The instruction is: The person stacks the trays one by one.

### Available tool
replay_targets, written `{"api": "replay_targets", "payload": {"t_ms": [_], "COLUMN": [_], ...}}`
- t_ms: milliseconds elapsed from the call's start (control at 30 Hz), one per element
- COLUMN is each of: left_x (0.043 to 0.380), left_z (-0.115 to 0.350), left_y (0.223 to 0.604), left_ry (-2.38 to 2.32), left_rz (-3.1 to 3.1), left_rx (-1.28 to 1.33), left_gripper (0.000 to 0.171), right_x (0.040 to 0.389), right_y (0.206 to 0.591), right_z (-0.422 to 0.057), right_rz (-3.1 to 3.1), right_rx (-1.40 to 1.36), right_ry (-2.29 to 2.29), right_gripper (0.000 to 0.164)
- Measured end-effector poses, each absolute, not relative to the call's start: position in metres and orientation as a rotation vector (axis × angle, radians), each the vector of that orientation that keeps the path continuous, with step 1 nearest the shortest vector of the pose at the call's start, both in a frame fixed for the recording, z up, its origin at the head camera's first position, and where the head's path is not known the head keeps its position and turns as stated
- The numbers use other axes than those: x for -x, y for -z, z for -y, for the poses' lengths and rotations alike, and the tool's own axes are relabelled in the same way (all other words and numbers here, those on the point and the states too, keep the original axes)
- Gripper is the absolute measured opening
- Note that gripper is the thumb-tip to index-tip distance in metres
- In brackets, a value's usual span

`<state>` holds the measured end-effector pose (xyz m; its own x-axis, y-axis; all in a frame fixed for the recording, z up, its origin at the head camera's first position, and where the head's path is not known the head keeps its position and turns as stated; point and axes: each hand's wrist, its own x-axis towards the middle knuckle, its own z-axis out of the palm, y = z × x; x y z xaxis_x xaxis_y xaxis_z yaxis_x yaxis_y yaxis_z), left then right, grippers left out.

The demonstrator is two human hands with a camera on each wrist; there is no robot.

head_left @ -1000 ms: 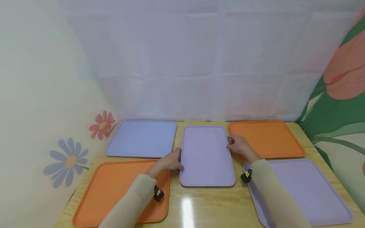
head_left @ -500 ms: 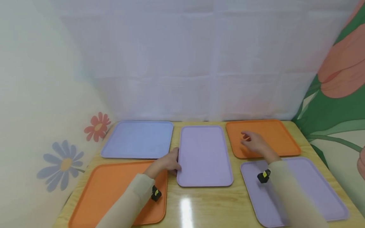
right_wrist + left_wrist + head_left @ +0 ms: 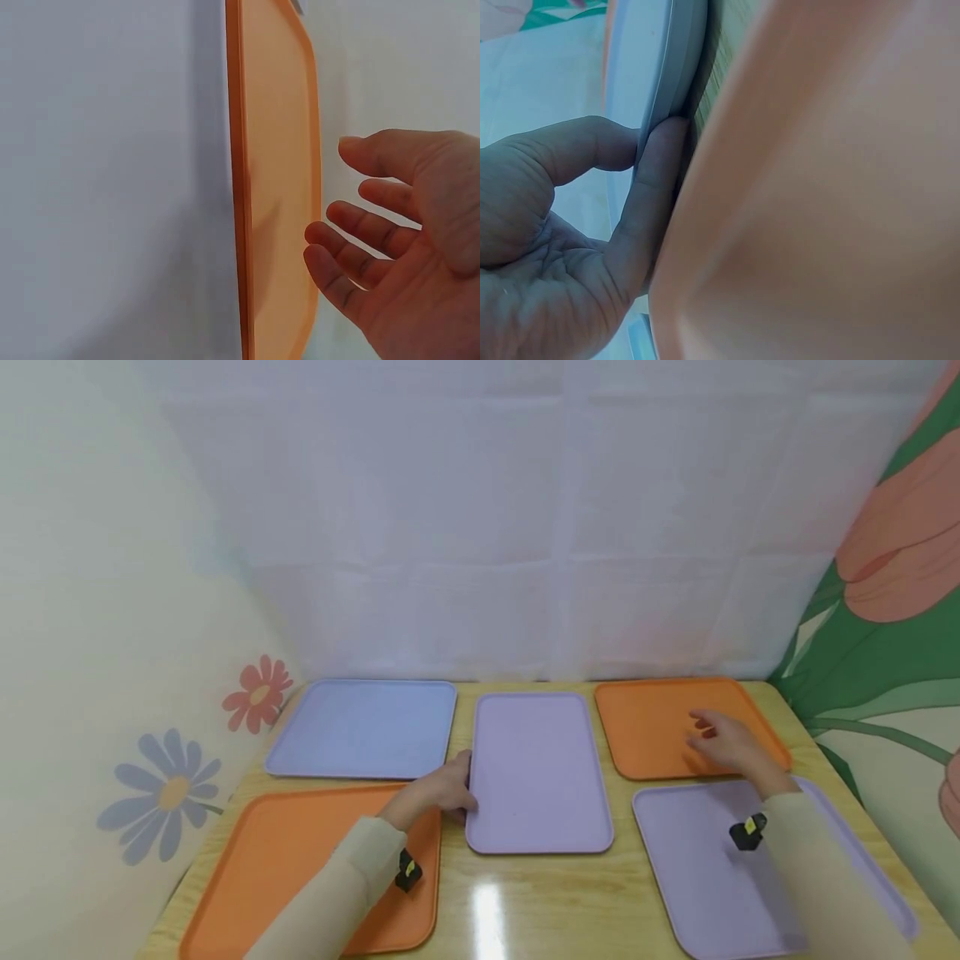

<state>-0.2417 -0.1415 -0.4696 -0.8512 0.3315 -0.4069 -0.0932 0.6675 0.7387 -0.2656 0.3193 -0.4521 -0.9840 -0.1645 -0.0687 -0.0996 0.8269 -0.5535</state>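
Note:
A small light purple tray (image 3: 538,772) lies lengthwise in the middle of the table. My left hand (image 3: 444,787) pinches its left rim; in the left wrist view the thumb and a finger (image 3: 654,161) meet at the tray's edge. Over the orange tray (image 3: 645,727) at the back right hovers my right hand (image 3: 726,742), holding nothing. Its fingers look relaxed and spread apart in the right wrist view, beside the orange tray (image 3: 281,187). Below the right forearm is a larger purple tray (image 3: 697,860), partly hidden by the sleeve.
At the back left lies a blue tray (image 3: 367,727). Another orange tray (image 3: 300,852) is at the front left, under my left forearm. Bare wooden table (image 3: 555,902) shows in front of the middle tray. A white cloth (image 3: 450,527) hangs behind the table.
My right hand has let go of the middle tray's right rim and moved right, over the back right orange tray. The left hand keeps its hold on the left rim.

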Motion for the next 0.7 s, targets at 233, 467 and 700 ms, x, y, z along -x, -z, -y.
{"api": "replay_targets", "payload": {"t_ms": [233,467,700], "left_x": [0.241,0.24,0.24], "left_z": [0.143,0.142,0.142], "left_y": [0.471,0.47,0.47], "left_ry": [-1.111,-1.098,-1.077], "left_rz": [-2.342,-2.356,-2.366], "left_rx": [-0.181,-0.193,-0.204], "left_gripper": [0.091,0.088,0.089], "right_x": [0.257,0.253,0.256], "right_y": [0.448,0.449,0.453], "right_z": [-0.346,-0.376,-0.399], "right_rz": [-2.919,-2.974,-2.983], "right_rx": [0.191,0.159,0.113], "right_ry": [0.808,0.757,0.708], "right_gripper": [0.061,0.064,0.069]}}
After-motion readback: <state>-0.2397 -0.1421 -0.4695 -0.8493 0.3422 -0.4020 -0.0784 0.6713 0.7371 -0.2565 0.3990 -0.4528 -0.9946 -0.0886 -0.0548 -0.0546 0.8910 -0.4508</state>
